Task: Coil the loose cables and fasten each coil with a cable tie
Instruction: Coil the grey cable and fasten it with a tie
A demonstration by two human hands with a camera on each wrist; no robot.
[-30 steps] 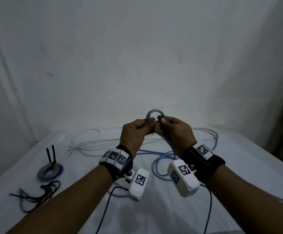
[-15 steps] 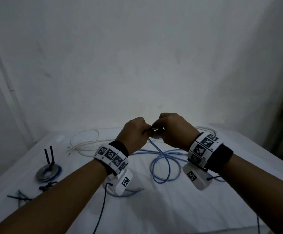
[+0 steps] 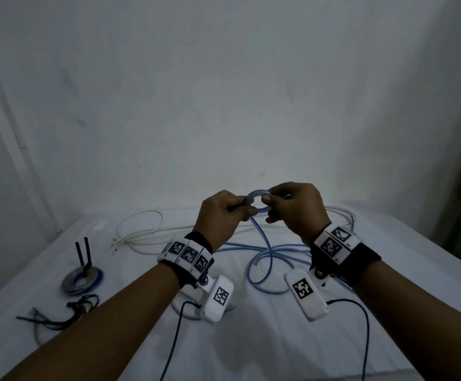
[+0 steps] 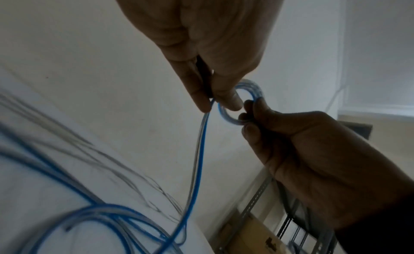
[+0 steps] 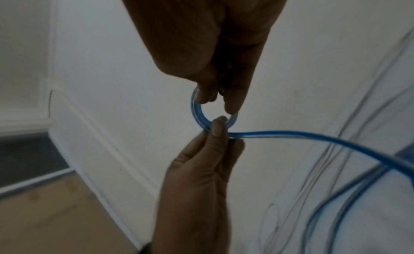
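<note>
Both hands pinch a small blue cable (image 3: 256,200) coil; marker patterns seemingly wordless.

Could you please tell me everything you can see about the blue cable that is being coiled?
The blue cable looks like thin, glossy, translucent plastic with a paler strand running beside the blue. Its end is wound into a small tight ring, a few turns thick, held up above the white table. The left hand pinches the ring where the loose length leaves it; the right hand pinches its opposite side. The rest hangs down and lies in loose, uncoiled loops on the table. No tie is visible on it.
</note>
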